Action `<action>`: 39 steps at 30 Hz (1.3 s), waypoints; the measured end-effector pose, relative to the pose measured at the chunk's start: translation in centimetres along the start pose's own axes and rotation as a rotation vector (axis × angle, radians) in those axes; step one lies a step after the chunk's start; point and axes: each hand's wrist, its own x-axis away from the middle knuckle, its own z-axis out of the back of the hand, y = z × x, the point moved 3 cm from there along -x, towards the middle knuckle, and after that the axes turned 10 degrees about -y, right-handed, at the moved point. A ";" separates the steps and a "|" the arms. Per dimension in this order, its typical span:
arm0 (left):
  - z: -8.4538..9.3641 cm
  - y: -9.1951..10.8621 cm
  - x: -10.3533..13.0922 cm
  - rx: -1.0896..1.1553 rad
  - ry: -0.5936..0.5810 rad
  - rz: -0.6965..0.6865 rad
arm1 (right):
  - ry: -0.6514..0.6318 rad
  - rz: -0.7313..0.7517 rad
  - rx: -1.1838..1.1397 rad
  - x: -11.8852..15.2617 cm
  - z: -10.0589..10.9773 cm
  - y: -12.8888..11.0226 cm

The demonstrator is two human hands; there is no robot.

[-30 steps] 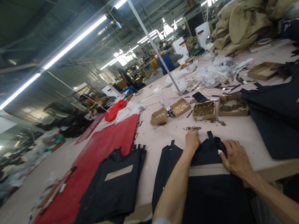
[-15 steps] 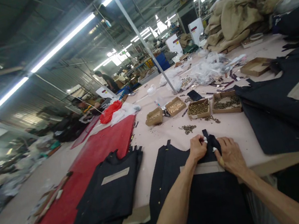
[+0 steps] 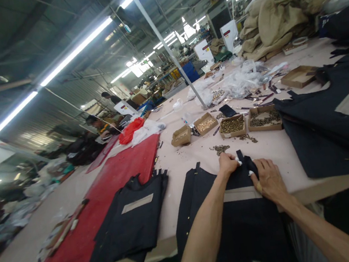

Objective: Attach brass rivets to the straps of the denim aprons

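Observation:
A black garment [image 3: 243, 221] with a beige band across it lies at the table's front edge, under my hands. My left hand [image 3: 228, 163] is closed in a pinch at a short black strap [image 3: 240, 156] on its upper edge; white wrapping covers a fingertip. My right hand [image 3: 269, 179] grips the fold of black cloth [image 3: 251, 165] just to the right, its thumb also wrapped in white and its fingers bent over the far side. Whatever small part lies between the fingertips is hidden. Small brass-coloured studs dot the garment's left side.
Several cardboard boxes of small metal fittings [image 3: 232, 126] stand beyond my hands, with a loose pile of fittings [image 3: 220, 149] before them. Folded black garments [image 3: 126, 225] lie left, others [image 3: 332, 133] right. A metal pole [image 3: 169, 48] rises behind the boxes. People sit or stand far left.
My left hand has turned slightly, its fingers lower and more closed at the strap. My right hand keeps its place on the cloth. The view has shifted a little.

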 end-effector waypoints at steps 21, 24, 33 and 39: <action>0.1 1.7 -2.7 -0.086 -0.326 0.219 | -0.057 -0.017 0.013 -0.1 -0.7 0.3; 0.5 0.8 -1.6 0.163 -0.315 0.140 | -0.037 -0.007 0.013 0.0 -0.9 0.4; 3.2 -2.9 2.0 0.116 0.298 -0.095 | -0.001 0.005 -0.011 0.0 -0.7 0.2; 4.0 -1.1 0.1 -0.312 0.338 -0.261 | 0.018 0.027 -0.003 0.0 -0.9 0.4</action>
